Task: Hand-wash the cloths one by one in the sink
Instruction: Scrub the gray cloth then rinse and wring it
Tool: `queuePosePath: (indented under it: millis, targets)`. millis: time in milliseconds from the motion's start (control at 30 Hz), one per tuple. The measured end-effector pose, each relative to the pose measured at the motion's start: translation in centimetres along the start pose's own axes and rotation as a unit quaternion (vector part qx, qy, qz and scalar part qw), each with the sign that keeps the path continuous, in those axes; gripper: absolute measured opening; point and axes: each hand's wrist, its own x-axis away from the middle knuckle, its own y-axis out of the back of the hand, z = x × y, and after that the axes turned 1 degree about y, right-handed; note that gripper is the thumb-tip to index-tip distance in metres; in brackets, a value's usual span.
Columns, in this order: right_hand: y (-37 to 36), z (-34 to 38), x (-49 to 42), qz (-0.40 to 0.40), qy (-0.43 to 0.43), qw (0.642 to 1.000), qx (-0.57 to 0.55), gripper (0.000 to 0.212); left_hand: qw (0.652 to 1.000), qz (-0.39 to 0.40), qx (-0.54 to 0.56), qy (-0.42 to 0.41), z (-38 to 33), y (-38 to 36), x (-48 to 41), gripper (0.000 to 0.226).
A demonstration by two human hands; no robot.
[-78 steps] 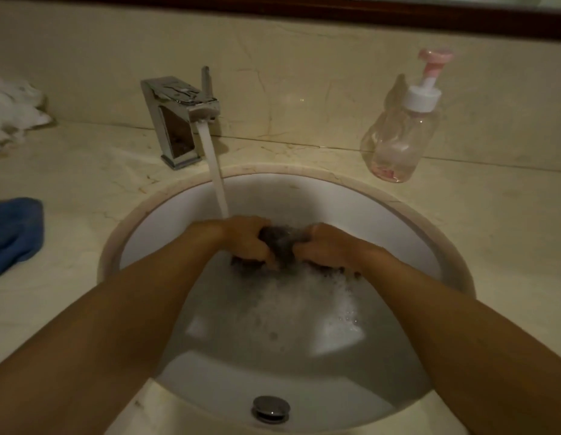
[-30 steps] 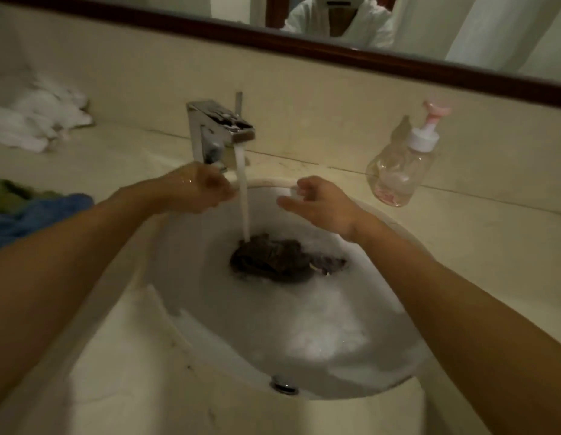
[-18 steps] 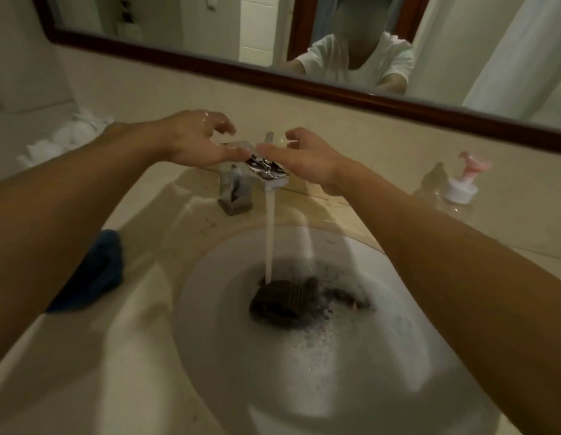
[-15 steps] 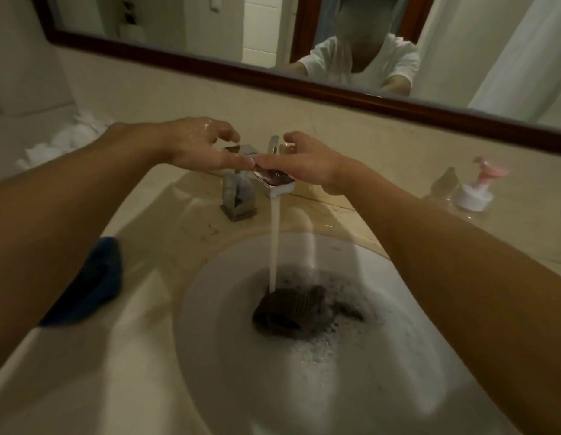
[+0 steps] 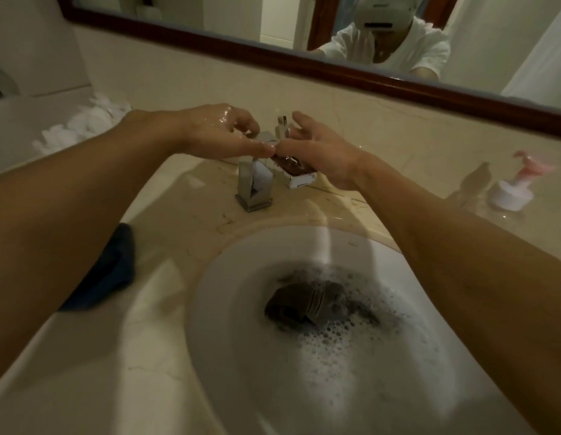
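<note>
A dark brown cloth (image 5: 304, 304) lies bunched and wet in the soapy water of the white sink (image 5: 229, 309), with foam around it. Neither hand touches it. Both hands are raised over the chrome faucet (image 5: 254, 186) at the back of the basin. My left hand (image 5: 216, 133) is wet, with its fingers lying across the faucet's top. My right hand (image 5: 320, 152) is beside the upright lever (image 5: 281, 125), fingers loosely spread. The two thumb tips meet above the spout. No clear stream shows below the spout.
A dark blue cloth (image 5: 112, 271) lies on the marble counter left of the sink, partly under my left forearm. A white cloth (image 5: 84, 124) is heaped at the far left by the wall. A clear pump bottle (image 5: 511, 189) stands at the right. A framed mirror (image 5: 335, 70) runs along the wall.
Both hands let go of the brown cloth, rose from the water and moved to the faucet. The stream that was falling on the cloth half a second ago no longer shows.
</note>
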Motion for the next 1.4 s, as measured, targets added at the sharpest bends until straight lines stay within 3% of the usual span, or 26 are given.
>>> queuePosePath:
  millis: [167,300,400,500,533,633,700,767,833,900,967,1033,1100,1133,1200,1267,1333,1367,1400]
  targets:
    - [0.8,-0.4,4.3,-0.062,-0.018,0.998,0.012,0.096,0.997,-0.077,-0.012,-0.027,-3.4,-1.7,1.1,0.076]
    - [1.8,-2.4,10.1,-0.143,-0.042,0.988,0.035,0.069,0.987,-0.128,-0.094,-0.034,-7.8,-5.2,3.1,0.053]
    - [1.8,-6.6,14.0,-0.192,-0.058,0.976,0.081,0.053,0.946,-0.222,-0.172,-0.163,-10.5,-9.9,5.0,0.038]
    - [1.1,-11.3,17.1,-0.163,-0.07,0.971,0.159,0.046,0.907,-0.303,-0.123,-0.264,-12.2,-14.7,6.3,0.019]
    - [0.4,-12.7,18.0,-0.12,-0.077,0.969,0.2,0.048,0.922,-0.263,-0.1,-0.267,-12.6,-15.9,6.6,0.018]
    - [-1.6,-16.8,19.2,0.045,-0.128,0.939,0.315,0.067,0.981,0.014,-0.097,-0.17,-12.3,-19.9,6.4,0.033]
    - [-2.4,-18.7,19.0,0.145,-0.184,0.898,0.372,0.083,0.977,0.147,-0.113,-0.107,-10.9,-22.3,5.8,0.057]
    - [-2.1,-20.0,18.1,0.177,-0.218,0.867,0.411,0.092,0.965,0.212,-0.134,-0.073,-9.8,-24.1,5.1,0.086]
    - [-2.1,-20.6,17.5,0.16,-0.234,0.857,0.43,0.09,0.962,0.223,-0.15,-0.055,-9.5,-25.0,4.6,0.091]
    - [-2.7,-20.5,16.9,0.124,-0.231,0.87,0.418,0.078,0.97,0.197,-0.121,-0.071,-9.8,-25.2,4.1,0.074]
    - [-3.0,-20.1,16.6,0.07,-0.234,0.923,0.296,0.047,0.981,0.175,-0.026,-0.081,-10.2,-25.1,4.1,0.057]
    - [-2.4,-19.5,16.9,0.038,-0.252,0.958,0.129,0.014,0.975,0.205,0.084,-0.021,-10.6,-24.5,3.9,0.051]
    - [-1.3,-19.1,17.2,0.09,-0.265,0.957,0.076,0.019,0.953,0.289,0.096,0.013,-11.0,-24.0,4.0,0.036]
    - [-0.9,-19.1,17.3,0.127,-0.261,0.95,0.116,0.023,0.949,0.309,0.063,-0.005,-11.1,-23.8,3.9,0.03]
    - [-0.9,-19.4,17.5,0.137,-0.252,0.927,0.24,0.036,0.96,0.279,0.013,-0.031,-10.9,-23.4,3.5,0.034]
    - [-0.6,-19.8,17.2,0.057,-0.249,0.912,0.321,0.044,0.987,0.153,-0.031,-0.037,-10.5,-23.2,2.7,0.045]
    - [-0.2,-19.5,16.8,-0.003,-0.174,0.92,0.352,0.043,0.996,0.054,-0.017,-0.072,-10.3,-22.6,2.4,0.043]
    - [0.2,-19.1,16.8,-0.002,-0.143,0.938,0.316,0.039,0.993,0.074,0.004,-0.092,-10.3,-22.3,2.3,0.045]
    - [0.4,-18.8,16.7,0.038,-0.133,0.955,0.262,0.037,0.983,0.148,0.016,-0.106,-10.4,-22.2,2.3,0.054]
